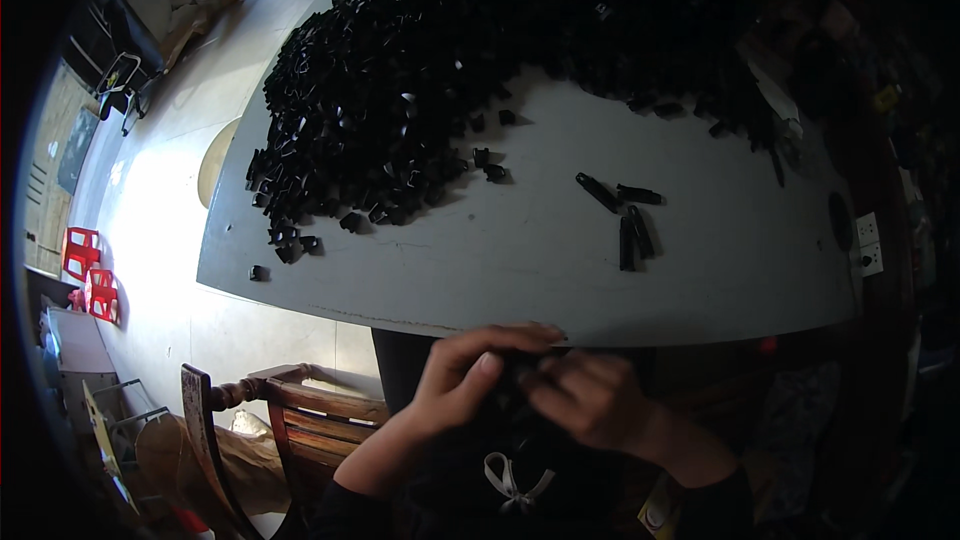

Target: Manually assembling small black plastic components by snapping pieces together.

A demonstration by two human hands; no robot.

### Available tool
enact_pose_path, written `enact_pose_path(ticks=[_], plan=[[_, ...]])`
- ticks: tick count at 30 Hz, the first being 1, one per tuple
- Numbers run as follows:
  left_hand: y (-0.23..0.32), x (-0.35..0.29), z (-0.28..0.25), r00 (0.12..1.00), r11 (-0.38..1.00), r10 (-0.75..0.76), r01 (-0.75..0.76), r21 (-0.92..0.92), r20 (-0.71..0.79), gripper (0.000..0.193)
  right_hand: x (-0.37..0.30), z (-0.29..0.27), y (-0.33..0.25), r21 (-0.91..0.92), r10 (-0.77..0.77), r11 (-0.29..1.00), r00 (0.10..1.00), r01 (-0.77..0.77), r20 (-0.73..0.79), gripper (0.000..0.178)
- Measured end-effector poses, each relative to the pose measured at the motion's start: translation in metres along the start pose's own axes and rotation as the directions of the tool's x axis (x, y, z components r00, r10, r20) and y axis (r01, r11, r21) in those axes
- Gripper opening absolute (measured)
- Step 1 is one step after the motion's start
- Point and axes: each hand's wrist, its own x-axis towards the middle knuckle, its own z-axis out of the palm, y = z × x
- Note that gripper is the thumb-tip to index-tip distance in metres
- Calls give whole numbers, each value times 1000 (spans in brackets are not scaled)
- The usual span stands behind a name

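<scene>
Four long black pieces (pixel 627 243) lie apart from the rest on the grey table (pixel 480 275), right of centre; I'd read those as the done lot. Left to do, by the look of it: nearly everything, as a big heap of small black parts (pixel 345 120) covers the far left, and more dark parts (pixel 640 60) run across the far side into shadow. Strays sit along the heap's near edge, one small part (pixel 258 273) off by itself.

Left hand (pixel 462 372) and right hand (pixel 592 398) meet at the table's near edge, fingers bent inward; can't tell if they grip a part, black on black clothing.

Around: wooden chair (pixel 325 410) at left, red stools (pixel 101 295) on the floor beyond. Main obstacle: poor light on the right.
</scene>
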Motion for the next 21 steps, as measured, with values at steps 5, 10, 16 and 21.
enact_pose_path(ticks=[5,10,16,21], plan=[[0,-3,15,990,994,43,-29,-105,134,60,-1,9,-19,44,-99,994,989,105,-113,8],[-13,9,4,984,979,-83,51,196,158,45,-26,29,-24,332,216,909,965,-254,146,24],[-26,94,-45,934,281,314,78,956,-168,22,-40,33,-16,240,398,837,848,-492,351,67],[-44,130,-71,947,-6,293,138,990,-130,16,-12,-5,38,-23,630,776,777,-630,-20,19]])
